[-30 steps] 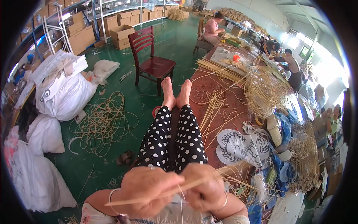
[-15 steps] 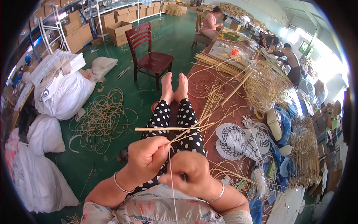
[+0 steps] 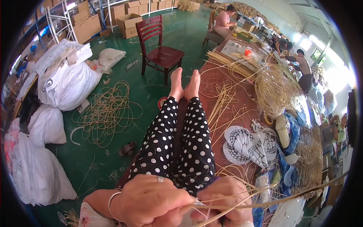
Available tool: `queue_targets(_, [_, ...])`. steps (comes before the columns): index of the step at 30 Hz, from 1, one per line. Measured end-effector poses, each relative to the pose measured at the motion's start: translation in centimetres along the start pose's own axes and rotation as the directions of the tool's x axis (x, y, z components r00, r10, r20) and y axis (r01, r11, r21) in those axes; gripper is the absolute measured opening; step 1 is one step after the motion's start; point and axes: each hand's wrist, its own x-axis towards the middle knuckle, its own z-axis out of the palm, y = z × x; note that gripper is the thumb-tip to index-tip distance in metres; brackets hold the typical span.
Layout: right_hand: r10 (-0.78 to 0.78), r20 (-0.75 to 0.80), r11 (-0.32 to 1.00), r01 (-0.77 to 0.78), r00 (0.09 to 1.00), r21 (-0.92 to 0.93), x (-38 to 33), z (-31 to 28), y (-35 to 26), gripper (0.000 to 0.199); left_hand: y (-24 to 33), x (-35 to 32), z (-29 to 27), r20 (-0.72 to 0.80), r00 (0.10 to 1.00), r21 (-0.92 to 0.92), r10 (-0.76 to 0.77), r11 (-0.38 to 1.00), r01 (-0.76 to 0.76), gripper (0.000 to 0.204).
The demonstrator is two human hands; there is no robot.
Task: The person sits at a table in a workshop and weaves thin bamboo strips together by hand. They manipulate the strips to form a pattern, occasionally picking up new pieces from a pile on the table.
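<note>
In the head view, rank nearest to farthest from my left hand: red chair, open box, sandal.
1. Sandal: ahead of your left hand, slightly left.
2. Red chair: farther ahead.
3. Open box: beyond the chair, to its left.

No text, label, number or sign is legible. Red table top (image 3: 213, 75): faint marks, too indistinct to identify as lettering. White bag (image 3: 68, 87) at left: dark ring-shaped mark, not identifiable as a character. Cardboard boxes (image 3: 130, 27) at rear: too small in view to resolve any print.

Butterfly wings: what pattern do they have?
The butterfly wings are white with black vein lines, seen in the head view.
</note>
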Motion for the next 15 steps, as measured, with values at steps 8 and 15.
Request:
queue_targets(8, [0.158, -0.387, 0.910, -0.286, 0.908, -0.300, -1.2, 3.5, 7.7, 0.014, -5.5, -0.2, 1.7, -0.195, 0.981, 0.228, -0.014, 0.972, 0.059, 0.012])
queue_targets(15, [0.642, -0.190, 0.681, -0.437, 0.743, 0.588, -2.8, 4.2, 9.4, 0.002, -7.2, -0.9, 2.0, -0.219, 0.943, -0.049, -0.252, 0.968, 0.248, 0.007])
